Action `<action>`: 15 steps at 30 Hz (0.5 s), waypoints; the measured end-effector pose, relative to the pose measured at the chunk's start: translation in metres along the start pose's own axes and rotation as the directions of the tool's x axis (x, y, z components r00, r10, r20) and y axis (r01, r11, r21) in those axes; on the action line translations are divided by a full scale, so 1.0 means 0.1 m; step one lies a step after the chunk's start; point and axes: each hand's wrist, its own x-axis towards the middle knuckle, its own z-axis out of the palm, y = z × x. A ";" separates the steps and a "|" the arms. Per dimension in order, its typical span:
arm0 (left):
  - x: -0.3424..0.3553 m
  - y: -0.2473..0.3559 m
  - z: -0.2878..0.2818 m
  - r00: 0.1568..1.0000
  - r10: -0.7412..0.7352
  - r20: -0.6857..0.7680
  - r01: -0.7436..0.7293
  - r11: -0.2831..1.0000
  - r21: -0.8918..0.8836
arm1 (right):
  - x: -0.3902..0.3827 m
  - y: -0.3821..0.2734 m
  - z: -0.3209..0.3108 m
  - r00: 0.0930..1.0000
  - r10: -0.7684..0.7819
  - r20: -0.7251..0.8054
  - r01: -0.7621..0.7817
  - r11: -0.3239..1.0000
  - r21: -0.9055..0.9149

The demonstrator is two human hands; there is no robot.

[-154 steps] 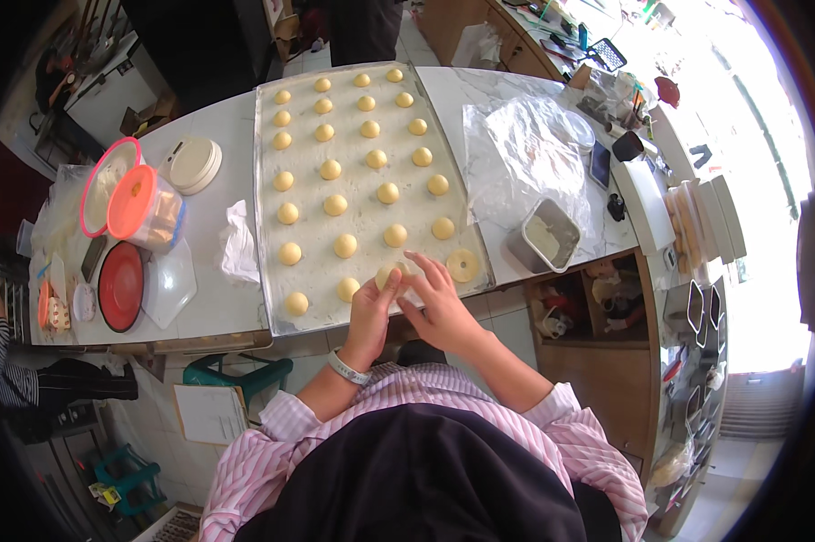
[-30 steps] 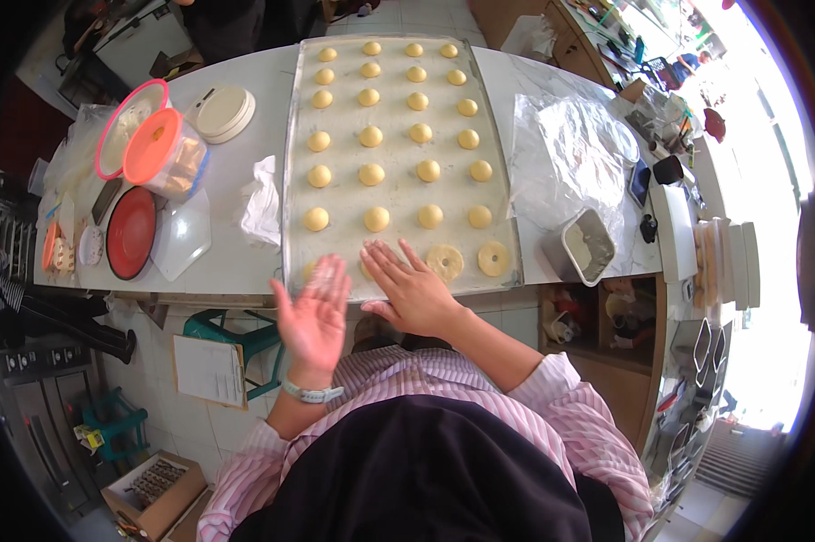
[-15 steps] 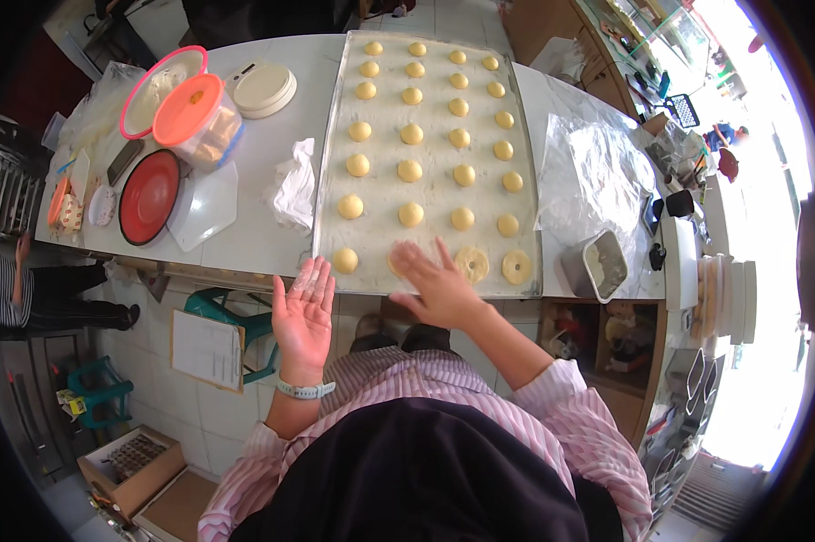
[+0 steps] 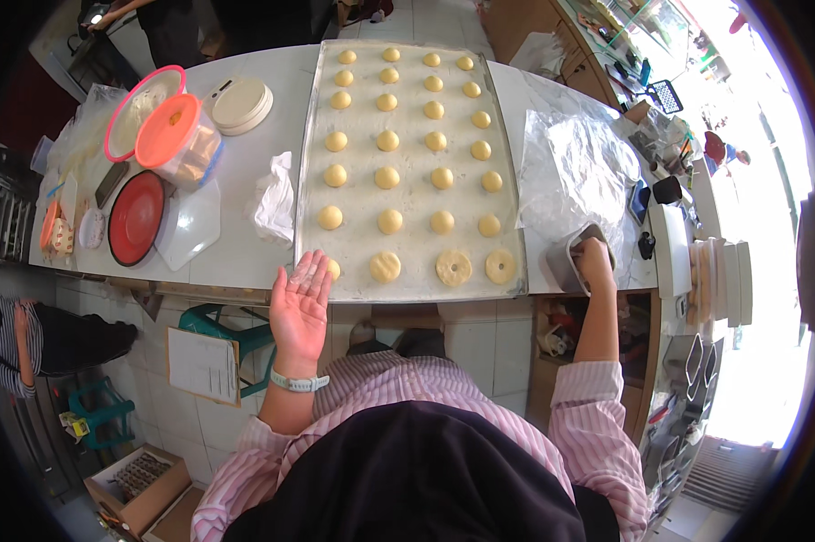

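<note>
A large metal tray (image 4: 362, 246) holds rows of pale yellow dough balls (image 4: 390, 221). Along its near edge lie one flattened dough disc (image 4: 385, 266) without a hole and two flat rounds, a dough ring (image 4: 442, 271) and another dough ring (image 4: 501, 256), each with a hole in the middle. My left hand (image 4: 301, 314) is held palm up with fingers stretched, white powder on them, partly covering the front left dough ball (image 4: 334, 269). At the right, my right hand (image 4: 594, 262) reaches down into a rectangular metal tin (image 4: 563, 263); the tin hides its fingertips.
Crumpled clear plastic sheeting (image 4: 574, 167) lies right of the tray. On the left are a white cloth (image 4: 274, 200), a red plate (image 4: 136, 217), an orange-lidded tub (image 4: 168, 131) and a round white kitchen scale (image 4: 242, 106). A clipboard (image 4: 201, 364) and green stool (image 4: 254, 339) stand below the table edge.
My right hand has left the front-row dough and moved right into the metal tin, uncovering a flattened dough disc. My left hand stays palm up, now overlapping the front left dough ball.
</note>
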 end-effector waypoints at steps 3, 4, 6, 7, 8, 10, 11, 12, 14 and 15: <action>0.00 -0.05 0.03 0.999 -0.033 0.001 0.033 0.999 0.039 | -0.19 -0.12 -0.15 0.996 -0.085 -0.018 0.085 0.996 0.007; 0.00 -0.10 0.04 0.997 -0.074 0.008 0.074 0.996 0.049 | -0.31 -0.11 -0.18 0.991 -0.110 -0.077 0.110 0.994 -0.012; 0.01 -0.23 0.06 0.979 -0.202 0.025 0.200 0.979 0.042 | -0.50 -0.42 -0.38 0.977 -0.142 -0.158 0.143 0.990 -0.005; 0.02 -0.32 0.06 0.956 -0.291 0.039 0.290 0.957 0.028 | -0.65 -0.86 -0.49 0.973 -0.141 -0.181 0.148 0.989 0.023; 0.02 -0.41 0.07 0.922 -0.383 0.060 0.383 0.924 0.013 | -0.78 -1.20 -0.48 0.974 -0.153 -0.165 0.168 0.982 0.082; 0.02 -0.59 0.12 0.859 -0.506 0.078 0.509 0.861 -0.013 | -1.07 -1.75 -0.28 0.942 -0.295 -0.158 0.323 0.926 0.195; 0.03 -0.65 0.14 0.817 -0.570 0.091 0.574 0.819 -0.019 | -1.14 -1.88 0.04 0.869 -0.464 -0.173 0.495 0.827 0.268; 0.05 -0.66 0.09 0.792 -0.575 0.207 0.599 0.796 -0.084 | -1.22 -2.00 0.36 0.768 -0.615 -0.181 0.635 0.693 0.341; 0.11 -0.64 -0.06 0.751 -0.514 0.414 0.628 0.749 -0.210 | -1.38 -2.48 0.54 0.650 -0.752 -0.108 0.745 0.604 0.283; 0.02 -0.52 0.16 0.888 -0.444 0.119 0.456 0.884 -0.104 | -1.34 -2.51 0.63 0.636 -0.768 -0.081 0.765 0.612 0.203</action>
